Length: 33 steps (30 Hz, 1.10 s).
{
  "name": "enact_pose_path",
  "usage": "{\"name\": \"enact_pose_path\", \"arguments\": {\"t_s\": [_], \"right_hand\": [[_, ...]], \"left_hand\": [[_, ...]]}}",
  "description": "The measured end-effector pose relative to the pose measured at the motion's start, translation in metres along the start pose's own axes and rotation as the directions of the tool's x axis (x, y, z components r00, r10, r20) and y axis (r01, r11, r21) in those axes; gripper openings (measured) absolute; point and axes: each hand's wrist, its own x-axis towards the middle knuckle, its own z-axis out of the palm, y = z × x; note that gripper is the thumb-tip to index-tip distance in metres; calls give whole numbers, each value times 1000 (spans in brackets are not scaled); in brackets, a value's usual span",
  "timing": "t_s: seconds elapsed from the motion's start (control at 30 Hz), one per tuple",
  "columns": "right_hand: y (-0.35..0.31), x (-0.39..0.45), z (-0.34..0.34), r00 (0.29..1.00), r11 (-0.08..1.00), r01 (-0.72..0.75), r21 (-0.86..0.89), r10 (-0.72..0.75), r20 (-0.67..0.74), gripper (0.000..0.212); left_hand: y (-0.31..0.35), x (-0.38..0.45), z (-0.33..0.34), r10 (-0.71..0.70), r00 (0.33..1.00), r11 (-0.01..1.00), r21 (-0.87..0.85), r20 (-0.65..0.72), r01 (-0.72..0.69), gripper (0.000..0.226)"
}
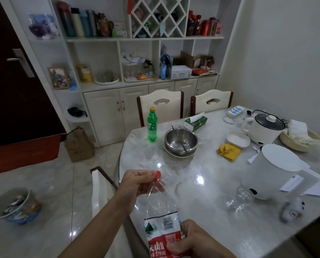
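Observation:
A clear plastic water bottle (160,205) with a red and white label is held tilted over the near edge of the marble table (202,170). My left hand (136,183) pinches its red cap (158,175) between thumb and fingers. My right hand (192,239) grips the lower labelled part of the bottle at the bottom of the view. A small empty glass (241,198) stands on the table to the right of the bottle.
On the table stand a white kettle (274,172), a green soda bottle (152,125), stacked steel bowls (181,142) with chopsticks, a yellow cloth (229,151), a white cooker (263,127), a tissue box (195,121). A chair back (101,183) is beside my left arm; a waste bin (15,205) sits on the floor.

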Motion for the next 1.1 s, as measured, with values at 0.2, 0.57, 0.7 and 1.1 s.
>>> {"name": "enact_pose_path", "arguments": {"t_s": [0.2,0.57,0.7,1.1], "right_hand": [[-7,15,7,991,999,12,49,-18,134,43],[-47,105,81,1000,999,3,46,-4,24,28],[-63,149,134,996,999,-26,36,29,-82,45],[-88,298,280,949,971,7,240,69,-306,21]], "left_hand": [[9,-10,-10,-16,999,996,-88,-38,12,31],[40,-37,-155,-24,936,996,-85,-351,-7,36],[54,-50,-226,66,896,997,0,-440,-74,40],[97,-64,-444,102,867,991,125,-488,-46,30]]}}
